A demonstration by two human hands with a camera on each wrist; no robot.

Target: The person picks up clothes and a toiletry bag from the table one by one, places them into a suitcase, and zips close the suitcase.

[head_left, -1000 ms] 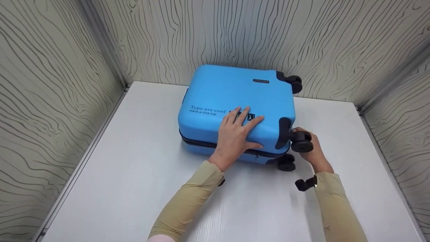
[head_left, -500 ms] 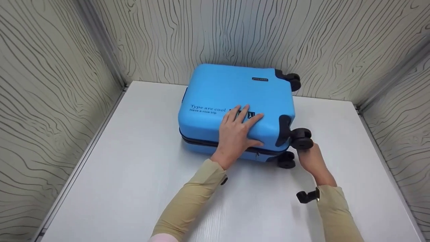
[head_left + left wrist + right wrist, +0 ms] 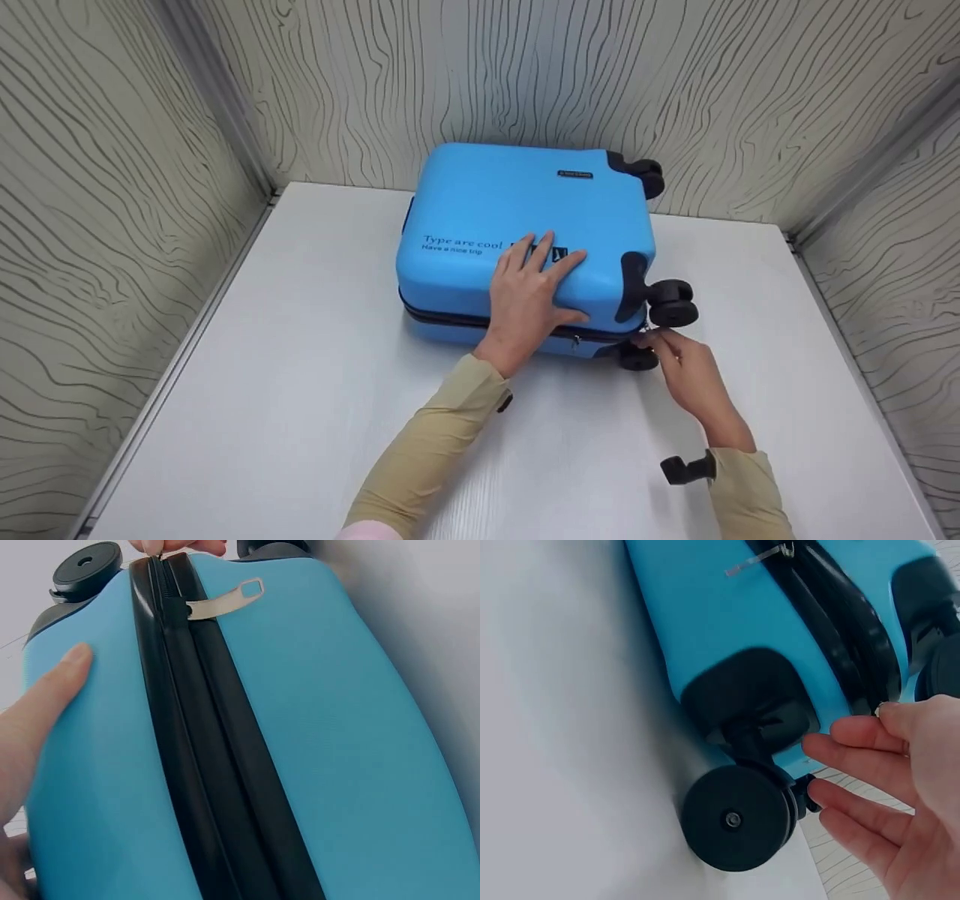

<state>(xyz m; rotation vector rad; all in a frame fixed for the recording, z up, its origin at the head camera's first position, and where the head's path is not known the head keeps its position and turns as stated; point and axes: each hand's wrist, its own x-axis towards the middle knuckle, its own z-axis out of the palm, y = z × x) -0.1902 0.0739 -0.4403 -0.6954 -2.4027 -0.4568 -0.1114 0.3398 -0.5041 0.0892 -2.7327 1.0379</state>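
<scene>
A blue hard-shell suitcase (image 3: 517,199) lies flat, its wheeled end to the right. My left hand (image 3: 519,304) rests spread on its top near the front edge, thumb (image 3: 64,679) lying on the blue side. My right hand (image 3: 694,371) is at the front right corner between two wheels, pinching a zipper pull (image 3: 879,711) between thumb and forefinger; most of the pull is hidden. The black zipper band (image 3: 206,735) runs around the side. Another metal zipper pull (image 3: 229,601) sticks out sideways from the front stretch of it. Behind the pinch, the zipper teeth (image 3: 161,585) show.
The suitcase lies on a white table (image 3: 300,360). Black wheels (image 3: 673,302) jut from its right end, and a lower wheel (image 3: 735,817) is right beside my right fingers. Wood-grain patterned panels (image 3: 360,90) enclose the back and sides.
My right hand has come forward around the corner, from behind the upper front wheel to below it, pulling along the zipper. The left hand stays on the suitcase.
</scene>
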